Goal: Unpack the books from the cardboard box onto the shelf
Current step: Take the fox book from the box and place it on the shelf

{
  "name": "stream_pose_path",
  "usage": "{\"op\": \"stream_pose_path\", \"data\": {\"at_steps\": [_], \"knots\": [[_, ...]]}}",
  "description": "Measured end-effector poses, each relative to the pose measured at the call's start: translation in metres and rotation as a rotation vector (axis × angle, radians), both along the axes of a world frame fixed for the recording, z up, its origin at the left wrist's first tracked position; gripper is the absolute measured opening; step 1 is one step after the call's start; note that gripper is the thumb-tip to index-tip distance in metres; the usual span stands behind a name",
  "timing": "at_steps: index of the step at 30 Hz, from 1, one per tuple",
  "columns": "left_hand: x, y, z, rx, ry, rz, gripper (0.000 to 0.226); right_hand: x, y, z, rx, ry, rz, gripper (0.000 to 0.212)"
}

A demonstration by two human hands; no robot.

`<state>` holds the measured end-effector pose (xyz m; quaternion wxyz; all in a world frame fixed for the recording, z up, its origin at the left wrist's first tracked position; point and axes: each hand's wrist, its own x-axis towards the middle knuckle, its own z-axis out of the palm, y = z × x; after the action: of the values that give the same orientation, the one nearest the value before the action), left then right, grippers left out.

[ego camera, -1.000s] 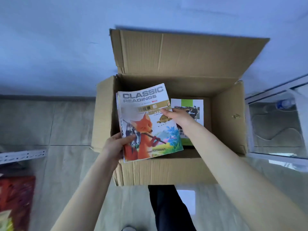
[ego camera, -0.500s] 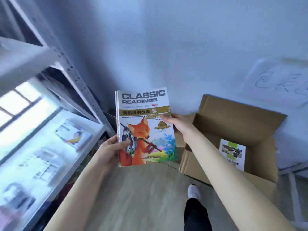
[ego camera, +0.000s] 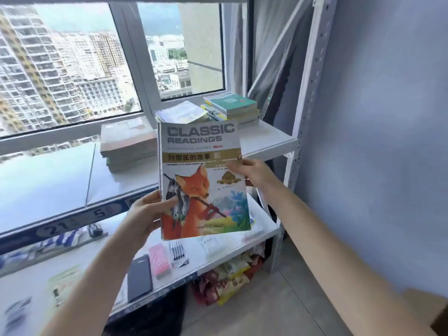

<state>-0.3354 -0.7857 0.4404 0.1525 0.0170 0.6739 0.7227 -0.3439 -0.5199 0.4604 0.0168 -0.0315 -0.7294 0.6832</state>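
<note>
I hold a stack of books topped by the "Classic Readings" fox book in both hands, upright in front of the white metal shelf. My left hand grips its lower left edge. My right hand grips its right edge. On the upper shelf board lie a brownish stack of books, a thin pale book and a green-covered stack. Only a corner of the cardboard box shows at the bottom right.
A window with a city view stands behind the shelf. The lower shelf board carries a dark phone, a pink eraser-like block, pens and papers. Snack packets lie on the floor under it. A blue wall is on the right.
I lifted the fox book stack out of the box and turned left with it; it is now held up in front of the shelf, and the box has slid out of view.
</note>
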Motion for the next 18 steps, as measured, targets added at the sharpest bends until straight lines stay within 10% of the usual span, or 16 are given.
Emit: {"op": "stream_pose_path", "data": {"at_steps": [18], "knots": [[-0.164, -0.117, 0.010, -0.088, 0.219, 0.418, 0.045, -0.224, -0.125, 0.028, 0.183, 0.351, 0.281, 0.030]]}}
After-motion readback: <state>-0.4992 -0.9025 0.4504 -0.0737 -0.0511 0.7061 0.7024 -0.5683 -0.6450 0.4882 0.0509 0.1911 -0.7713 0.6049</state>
